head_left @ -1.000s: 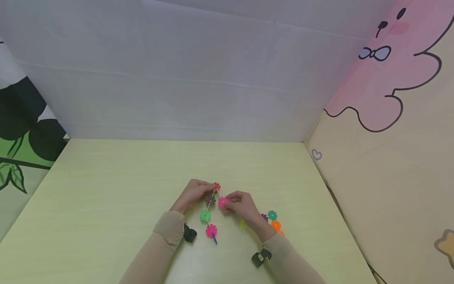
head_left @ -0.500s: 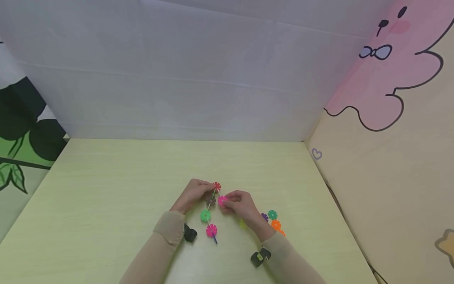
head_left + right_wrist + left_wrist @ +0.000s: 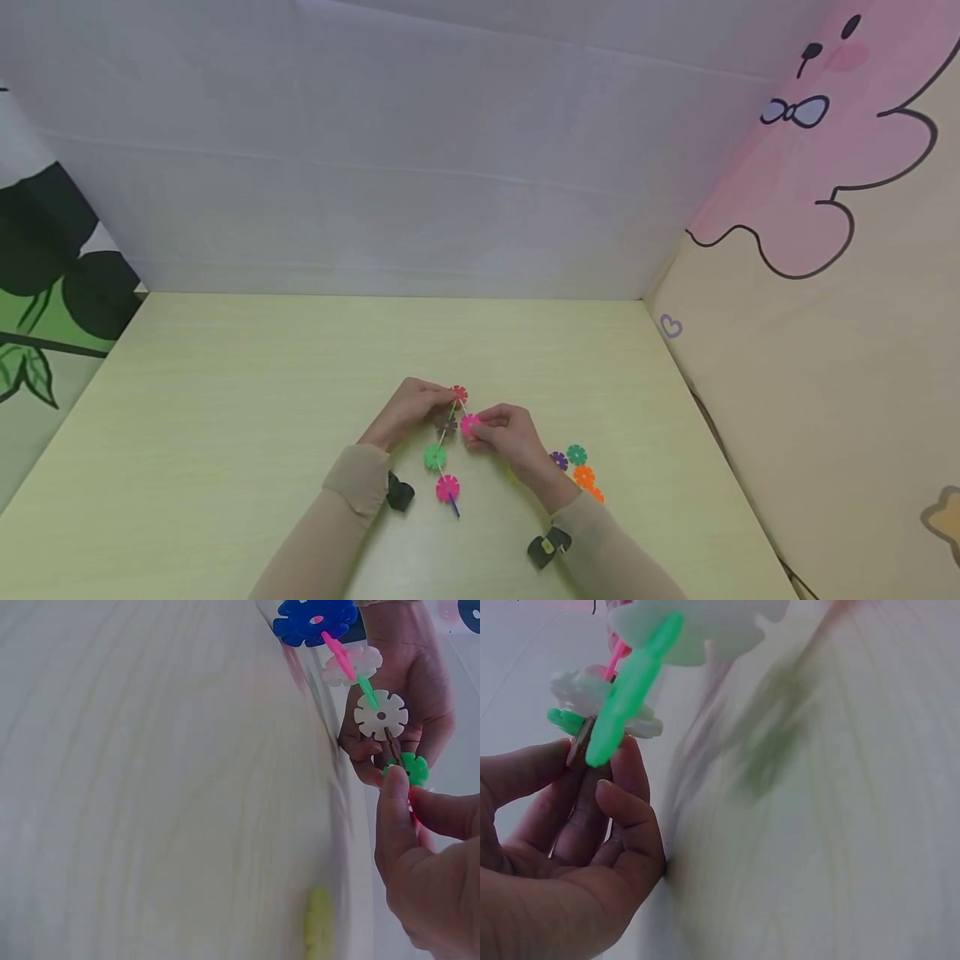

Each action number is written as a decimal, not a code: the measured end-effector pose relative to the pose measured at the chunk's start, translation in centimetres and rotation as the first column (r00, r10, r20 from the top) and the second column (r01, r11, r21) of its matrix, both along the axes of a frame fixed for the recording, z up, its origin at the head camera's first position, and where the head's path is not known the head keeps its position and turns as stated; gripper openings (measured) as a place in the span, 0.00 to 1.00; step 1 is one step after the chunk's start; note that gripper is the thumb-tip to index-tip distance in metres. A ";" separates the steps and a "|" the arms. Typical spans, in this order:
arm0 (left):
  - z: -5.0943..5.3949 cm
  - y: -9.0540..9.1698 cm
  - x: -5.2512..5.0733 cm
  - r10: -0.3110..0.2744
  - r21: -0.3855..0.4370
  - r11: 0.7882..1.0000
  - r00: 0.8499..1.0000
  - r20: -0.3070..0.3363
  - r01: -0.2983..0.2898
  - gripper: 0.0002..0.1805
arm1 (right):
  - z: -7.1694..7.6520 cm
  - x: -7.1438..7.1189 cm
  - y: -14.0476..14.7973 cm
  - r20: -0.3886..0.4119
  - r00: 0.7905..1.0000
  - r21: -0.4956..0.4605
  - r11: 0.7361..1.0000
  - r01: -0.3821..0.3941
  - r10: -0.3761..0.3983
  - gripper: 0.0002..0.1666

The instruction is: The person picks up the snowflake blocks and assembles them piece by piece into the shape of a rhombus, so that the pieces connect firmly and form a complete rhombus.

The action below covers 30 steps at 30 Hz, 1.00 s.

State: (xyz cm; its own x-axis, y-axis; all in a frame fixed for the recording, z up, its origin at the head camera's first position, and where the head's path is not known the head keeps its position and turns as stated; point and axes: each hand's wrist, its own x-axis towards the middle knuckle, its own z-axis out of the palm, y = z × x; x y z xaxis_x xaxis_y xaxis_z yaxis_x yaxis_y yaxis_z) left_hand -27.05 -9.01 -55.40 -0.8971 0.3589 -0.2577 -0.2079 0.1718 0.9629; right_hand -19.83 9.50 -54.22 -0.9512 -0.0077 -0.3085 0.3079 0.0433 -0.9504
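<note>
Notched plastic discs are slotted together into a bent chain held above the table. In the head view my left hand pinches the red notched disc at its top. My right hand pinches a pink notched disc joined just below on the right. Down the other side hang a brownish disc, a green disc, another pink disc and a dark blue disc seen edge-on. Fingertips hide parts of the held discs. The right wrist view shows a white disc along the chain.
Loose discs lie right of my right hand: a purple one, a teal one and orange ones. A yellow disc is partly hidden by my right wrist in the head view. Walls border the pale table.
Almost nothing differs. Both hands keep their pinch on the discs, and the chain hangs in nearly the same place. My right wrist has shifted very slightly left.
</note>
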 end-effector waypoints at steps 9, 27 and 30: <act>-0.2 0.0 0.2 0.013 0.007 1.000 1.000 -0.009 -0.013 0.10 | -0.4 0.0 -0.2 -0.021 0.999 -0.026 0.999 0.041 -0.041 0.12; -0.1 -0.1 0.4 0.061 -0.012 0.998 0.998 0.001 -0.061 0.08 | -0.3 0.0 -0.8 -0.014 0.997 -0.029 0.997 0.069 -0.069 0.11; -0.3 -0.1 0.3 0.065 -0.013 0.998 0.998 -0.005 -0.065 0.08 | -0.5 0.0 -0.8 -0.008 0.997 -0.035 0.997 0.075 -0.075 0.11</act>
State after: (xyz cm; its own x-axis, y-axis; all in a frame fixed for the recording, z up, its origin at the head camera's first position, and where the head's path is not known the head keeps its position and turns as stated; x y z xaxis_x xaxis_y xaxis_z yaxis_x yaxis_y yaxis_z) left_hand -26.72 -9.13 -55.65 -0.9195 0.2965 -0.2580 -0.2148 0.1706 0.9616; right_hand -19.86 8.69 -54.70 -0.9523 0.0536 -0.3003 0.3001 -0.0124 -0.9538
